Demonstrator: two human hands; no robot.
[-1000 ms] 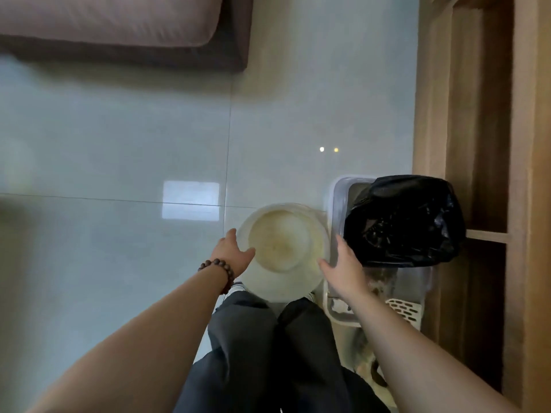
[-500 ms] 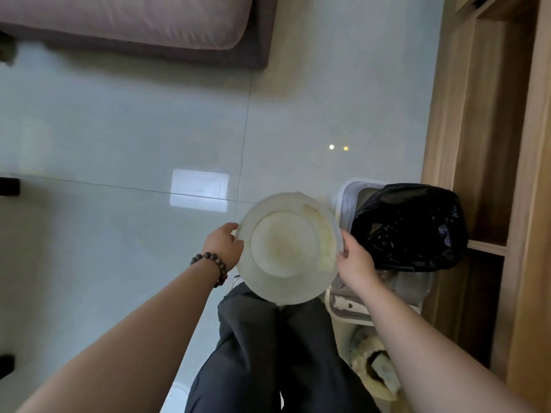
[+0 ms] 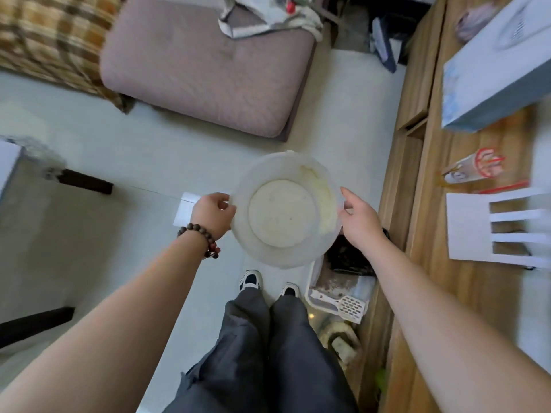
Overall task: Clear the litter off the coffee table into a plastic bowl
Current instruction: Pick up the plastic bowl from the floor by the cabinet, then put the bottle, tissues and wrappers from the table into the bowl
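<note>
I hold a translucent white plastic bowl (image 3: 283, 210) in the air in front of me, above the tiled floor. It looks empty, with a yellowish stain on its right inner wall. My left hand (image 3: 213, 214), with a bead bracelet on the wrist, grips the bowl's left rim. My right hand (image 3: 359, 217) grips the right rim. A glass coffee table (image 3: 18, 186) with dark legs shows at the left edge; its top is blurred and I see no litter on it.
A mauve sofa cushion (image 3: 208, 64) lies ahead, a plaid blanket (image 3: 50, 34) to its left. A wooden cabinet (image 3: 465, 263) runs along the right, bearing a box, a cup and a white rack. By my feet stands a litter tray (image 3: 337, 289) with a black bag and scoop.
Both hands have lifted the bowl up from the floor beside the tray. My view has risen and tilted forward, bringing the sofa, the coffee table and the cabinet top into sight.
</note>
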